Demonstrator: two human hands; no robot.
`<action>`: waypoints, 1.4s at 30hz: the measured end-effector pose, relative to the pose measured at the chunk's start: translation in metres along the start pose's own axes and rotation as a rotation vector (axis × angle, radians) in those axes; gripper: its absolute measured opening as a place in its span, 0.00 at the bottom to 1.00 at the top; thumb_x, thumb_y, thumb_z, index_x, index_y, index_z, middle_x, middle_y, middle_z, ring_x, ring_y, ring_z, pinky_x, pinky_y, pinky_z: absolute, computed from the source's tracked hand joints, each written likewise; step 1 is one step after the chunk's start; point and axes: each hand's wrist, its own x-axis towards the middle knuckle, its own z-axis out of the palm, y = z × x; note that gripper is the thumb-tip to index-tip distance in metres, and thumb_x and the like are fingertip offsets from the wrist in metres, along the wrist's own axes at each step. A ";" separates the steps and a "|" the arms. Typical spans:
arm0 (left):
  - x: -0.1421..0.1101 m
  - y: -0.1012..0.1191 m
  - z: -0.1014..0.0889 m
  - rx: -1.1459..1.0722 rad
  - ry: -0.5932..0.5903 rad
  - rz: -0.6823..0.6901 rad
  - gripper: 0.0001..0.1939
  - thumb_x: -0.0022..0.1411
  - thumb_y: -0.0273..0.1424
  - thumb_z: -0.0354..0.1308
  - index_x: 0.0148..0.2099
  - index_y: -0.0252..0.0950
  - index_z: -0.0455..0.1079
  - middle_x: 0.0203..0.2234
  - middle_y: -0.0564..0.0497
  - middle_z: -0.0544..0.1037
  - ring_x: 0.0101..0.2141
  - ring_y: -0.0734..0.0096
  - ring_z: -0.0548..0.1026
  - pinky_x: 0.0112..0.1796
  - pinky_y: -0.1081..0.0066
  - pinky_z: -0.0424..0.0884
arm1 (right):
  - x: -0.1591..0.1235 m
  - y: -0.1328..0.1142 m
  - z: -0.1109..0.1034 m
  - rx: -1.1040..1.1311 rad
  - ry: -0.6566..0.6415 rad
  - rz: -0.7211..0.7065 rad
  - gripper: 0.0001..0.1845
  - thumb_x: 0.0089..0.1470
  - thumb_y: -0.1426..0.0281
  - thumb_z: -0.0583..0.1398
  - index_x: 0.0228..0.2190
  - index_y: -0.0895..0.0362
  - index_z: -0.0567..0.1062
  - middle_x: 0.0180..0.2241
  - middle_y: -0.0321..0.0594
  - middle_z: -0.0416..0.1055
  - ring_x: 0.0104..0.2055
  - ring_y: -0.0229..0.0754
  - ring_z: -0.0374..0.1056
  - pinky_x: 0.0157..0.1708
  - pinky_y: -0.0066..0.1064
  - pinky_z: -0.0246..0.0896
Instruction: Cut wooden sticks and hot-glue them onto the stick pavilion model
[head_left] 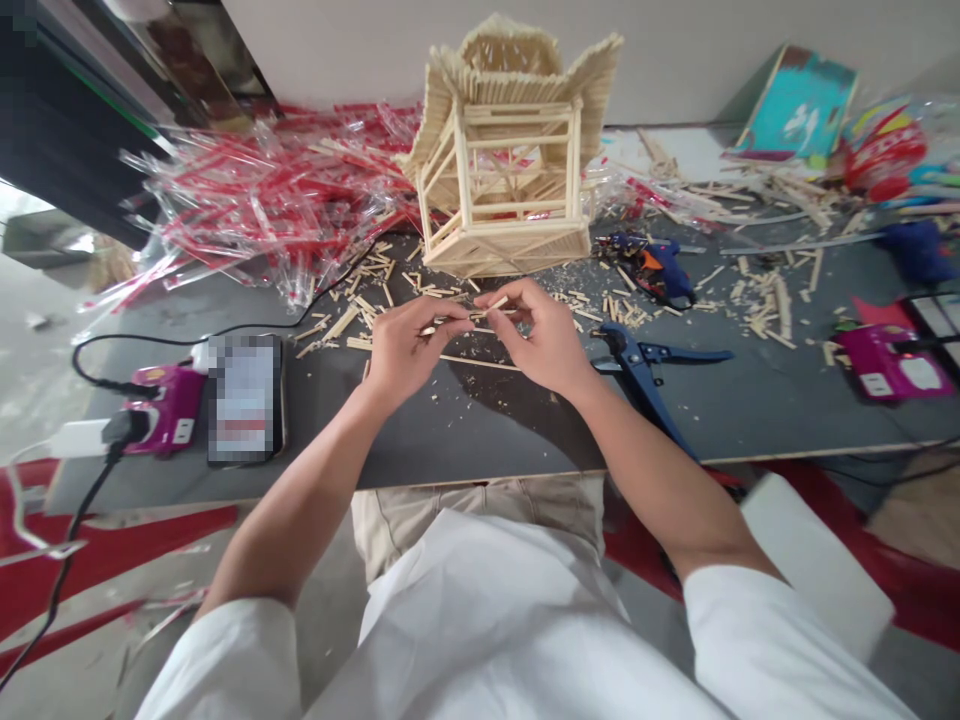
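Note:
My left hand (409, 345) and my right hand (541, 338) meet above the dark table (480, 420), both pinched on thin wooden sticks (471, 317) held level between them. Each hand's fingers are closed round the stick ends. Just behind the hands stands a wooden stick house model (506, 150) with a curved roof, open frame walls and a flat base. Short cut stick pieces (360, 310) lie scattered on the table around and under the hands.
A blue cutter (645, 365) lies right of my right hand, a blue and orange glue gun (652, 265) behind it. Red and clear wrappers (277, 205) are heaped at the back left. A phone (245, 398) and pink power strips (161, 408) sit left and right.

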 end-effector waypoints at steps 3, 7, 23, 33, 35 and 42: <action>0.000 -0.001 0.003 -0.082 0.004 -0.064 0.05 0.69 0.35 0.68 0.42 0.41 0.83 0.35 0.50 0.86 0.33 0.70 0.82 0.35 0.72 0.76 | 0.001 0.002 -0.001 -0.119 -0.027 -0.072 0.09 0.70 0.60 0.60 0.42 0.52 0.75 0.37 0.39 0.78 0.37 0.41 0.75 0.38 0.34 0.70; 0.000 -0.005 0.004 -0.143 0.016 -0.174 0.07 0.69 0.37 0.68 0.46 0.41 0.82 0.38 0.50 0.86 0.29 0.74 0.78 0.30 0.73 0.73 | 0.003 0.005 -0.001 -0.235 -0.025 -0.173 0.07 0.70 0.66 0.61 0.41 0.53 0.79 0.35 0.38 0.75 0.34 0.40 0.70 0.38 0.34 0.66; 0.002 -0.007 0.003 -0.021 -0.131 -0.116 0.07 0.68 0.36 0.68 0.45 0.40 0.85 0.36 0.49 0.87 0.35 0.68 0.83 0.39 0.70 0.77 | 0.001 0.004 0.001 0.134 -0.099 0.221 0.14 0.62 0.55 0.68 0.41 0.53 0.83 0.31 0.38 0.82 0.31 0.42 0.77 0.32 0.35 0.70; 0.003 -0.009 0.001 0.017 -0.137 0.096 0.07 0.72 0.34 0.65 0.46 0.41 0.85 0.39 0.48 0.87 0.39 0.67 0.84 0.43 0.70 0.77 | 0.003 0.005 0.007 0.494 -0.085 0.414 0.25 0.49 0.51 0.76 0.38 0.58 0.83 0.30 0.39 0.82 0.28 0.38 0.78 0.34 0.33 0.82; 0.002 -0.011 0.002 0.025 -0.143 0.150 0.07 0.73 0.33 0.64 0.46 0.41 0.84 0.39 0.48 0.87 0.40 0.67 0.84 0.44 0.70 0.77 | 0.003 0.006 0.006 0.503 -0.086 0.454 0.26 0.46 0.51 0.77 0.37 0.58 0.83 0.31 0.41 0.83 0.29 0.38 0.79 0.35 0.34 0.83; 0.001 -0.017 0.000 0.113 -0.199 0.129 0.09 0.73 0.36 0.63 0.48 0.39 0.82 0.39 0.47 0.86 0.41 0.66 0.84 0.45 0.69 0.76 | 0.003 0.006 0.001 0.444 -0.154 0.452 0.25 0.48 0.50 0.77 0.35 0.58 0.84 0.31 0.43 0.83 0.31 0.41 0.81 0.38 0.36 0.84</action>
